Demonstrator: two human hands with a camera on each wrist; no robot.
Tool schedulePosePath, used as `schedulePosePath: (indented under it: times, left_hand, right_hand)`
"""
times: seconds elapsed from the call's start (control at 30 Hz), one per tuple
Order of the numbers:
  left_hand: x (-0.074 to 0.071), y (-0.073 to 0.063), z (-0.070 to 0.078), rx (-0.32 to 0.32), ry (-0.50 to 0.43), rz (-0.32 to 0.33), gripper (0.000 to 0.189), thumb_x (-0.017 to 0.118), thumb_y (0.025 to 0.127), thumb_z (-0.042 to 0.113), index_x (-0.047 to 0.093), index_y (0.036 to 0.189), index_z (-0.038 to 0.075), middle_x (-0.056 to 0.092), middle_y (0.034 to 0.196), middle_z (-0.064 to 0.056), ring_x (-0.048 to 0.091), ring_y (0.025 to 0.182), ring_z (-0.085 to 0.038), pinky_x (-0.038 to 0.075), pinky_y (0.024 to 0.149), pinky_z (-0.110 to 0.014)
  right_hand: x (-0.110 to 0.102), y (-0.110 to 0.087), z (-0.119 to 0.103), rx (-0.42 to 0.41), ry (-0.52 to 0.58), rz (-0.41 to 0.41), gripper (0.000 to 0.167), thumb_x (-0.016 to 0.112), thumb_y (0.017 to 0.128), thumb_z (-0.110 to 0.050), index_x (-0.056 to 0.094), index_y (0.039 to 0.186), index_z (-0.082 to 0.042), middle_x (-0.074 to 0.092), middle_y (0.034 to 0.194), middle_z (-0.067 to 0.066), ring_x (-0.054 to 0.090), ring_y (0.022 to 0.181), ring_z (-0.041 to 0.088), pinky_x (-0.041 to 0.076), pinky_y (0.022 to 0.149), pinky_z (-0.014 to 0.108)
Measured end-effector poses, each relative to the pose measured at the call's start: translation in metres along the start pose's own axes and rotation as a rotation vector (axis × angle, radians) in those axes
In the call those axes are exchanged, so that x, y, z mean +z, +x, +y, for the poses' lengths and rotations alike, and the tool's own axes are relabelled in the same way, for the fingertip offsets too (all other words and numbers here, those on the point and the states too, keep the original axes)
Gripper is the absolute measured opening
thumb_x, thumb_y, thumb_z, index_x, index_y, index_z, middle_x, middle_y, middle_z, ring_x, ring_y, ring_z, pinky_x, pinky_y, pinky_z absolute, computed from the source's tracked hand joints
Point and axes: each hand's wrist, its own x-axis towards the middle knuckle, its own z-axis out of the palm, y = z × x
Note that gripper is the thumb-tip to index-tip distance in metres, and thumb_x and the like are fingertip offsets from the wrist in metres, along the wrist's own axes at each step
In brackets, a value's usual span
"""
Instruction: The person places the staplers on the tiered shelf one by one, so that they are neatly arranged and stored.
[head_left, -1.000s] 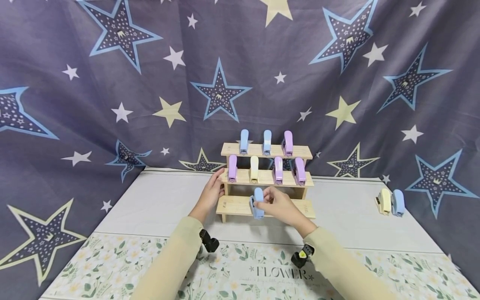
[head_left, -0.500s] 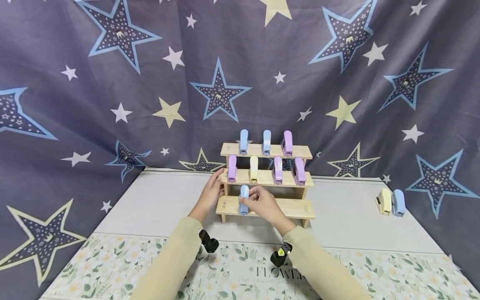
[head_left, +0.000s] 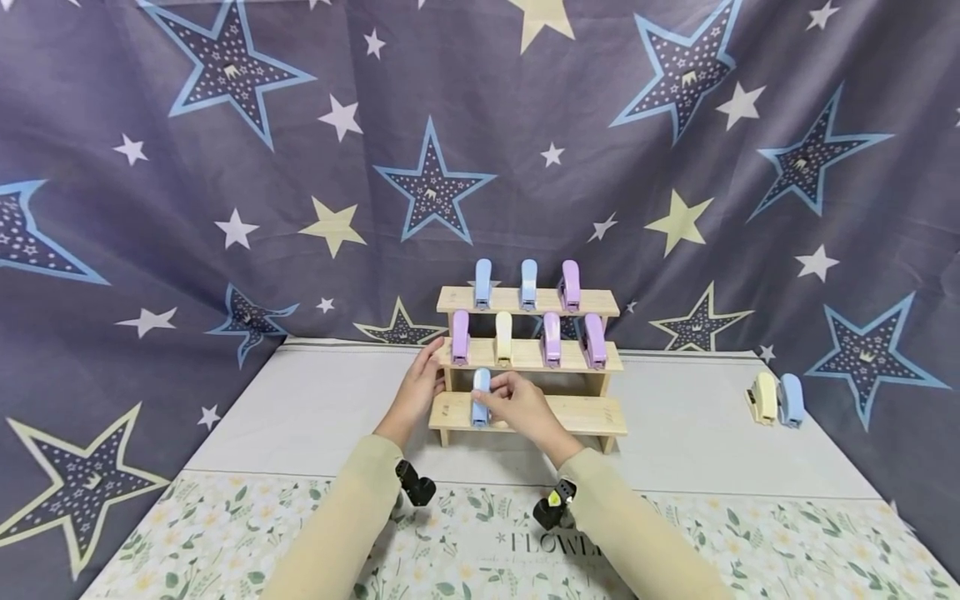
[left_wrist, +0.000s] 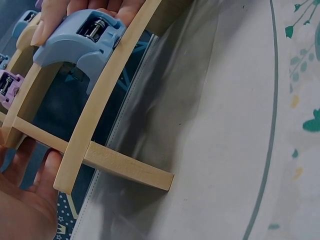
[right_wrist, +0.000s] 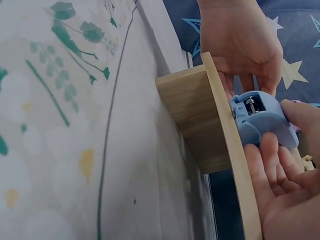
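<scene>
A blue hole punch [head_left: 481, 398] stands upright at the left part of the bottom shelf of a wooden three-tier stand [head_left: 570, 414]. My right hand [head_left: 525, 408] pinches it from the right side, thumb in front and fingers behind. Up close in the right wrist view, a spring shows in the front opening of the blue punch [right_wrist: 265, 117]. My left hand [head_left: 415, 387] grips the left end of the stand at the middle shelf. In the left wrist view, fingers of that left hand [left_wrist: 30, 200] go behind the side support.
The middle shelf bears purple punches [head_left: 551, 340] and a yellow punch [head_left: 503, 338]. On the top shelf stand two blue punches [head_left: 483, 283] and a purple one [head_left: 570, 286]. A yellow punch [head_left: 763, 398] and a blue punch [head_left: 791, 401] wait on the table at right. A star-patterned curtain [head_left: 525, 208] hangs behind.
My right hand has carried the blue punch leftward along the bottom shelf and turned it straight. During the last half second it has hardly moved. The left hand keeps its place.
</scene>
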Motion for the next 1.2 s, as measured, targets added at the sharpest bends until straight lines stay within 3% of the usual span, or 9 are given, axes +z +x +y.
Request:
schedulePosePath:
  times: [0.2,0.37,0.53,0.73,0.9,1.2]
  left_hand:
    - [-0.003,-0.002,0.007,-0.023,-0.028,-0.017,0.047,0.027,0.112,0.018,0.028,0.158,0.011,0.028,0.159,-0.024,0.036,0.14,-0.042,0.034,0.115,-0.052]
    - [-0.003,0.0,0.002,-0.007,-0.018,0.012,0.046,0.028,0.112,0.022,0.033,0.157,0.017,0.032,0.157,-0.02,0.039,0.139,-0.04,0.036,0.114,-0.05]
    - [-0.001,-0.001,0.001,0.005,-0.021,0.017,0.046,0.028,0.111,0.02,0.033,0.157,0.015,0.034,0.156,-0.022,0.041,0.137,-0.041,0.037,0.113,-0.051]
    - [0.001,-0.001,-0.001,0.001,-0.024,0.009,0.046,0.028,0.111,0.02,0.033,0.157,0.015,0.035,0.156,-0.021,0.041,0.137,-0.04,0.037,0.113,-0.051]
    - [0.001,0.0,-0.001,0.003,-0.025,0.002,0.047,0.028,0.111,0.021,0.032,0.158,0.015,0.032,0.157,-0.021,0.039,0.138,-0.041,0.035,0.114,-0.051]
    - [0.001,-0.001,0.001,0.009,-0.026,-0.001,0.047,0.027,0.112,0.021,0.031,0.158,0.015,0.032,0.158,-0.021,0.039,0.138,-0.042,0.036,0.114,-0.051]
  right_hand:
    - [0.003,0.002,-0.002,0.008,0.025,-0.012,0.035,0.075,0.092,-0.032,0.063,0.108,-0.002,0.065,0.086,0.006,0.062,0.069,0.016,0.05,0.06,0.028]
    - [0.003,0.003,0.0,-0.002,0.037,-0.013,0.036,0.074,0.093,-0.032,0.063,0.109,-0.003,0.064,0.088,0.007,0.063,0.072,0.017,0.053,0.064,0.029]
    - [-0.007,0.0,0.002,0.013,0.071,-0.097,0.044,0.07,0.095,-0.036,0.06,0.119,-0.001,0.065,0.095,0.011,0.068,0.079,0.022,0.059,0.072,0.033]
    - [-0.031,-0.012,0.005,-0.011,0.028,-0.181,0.048,0.07,0.096,-0.032,0.056,0.127,0.002,0.067,0.098,0.011,0.066,0.081,0.021,0.06,0.076,0.033]
    - [-0.058,-0.024,0.008,-0.072,-0.021,-0.212,0.041,0.07,0.096,-0.026,0.059,0.121,0.004,0.067,0.093,0.011,0.065,0.08,0.021,0.059,0.076,0.032]
    - [-0.106,-0.039,0.019,-0.052,-0.068,-0.183,0.034,0.069,0.097,-0.02,0.06,0.117,0.006,0.065,0.092,0.015,0.064,0.079,0.023,0.06,0.072,0.031]
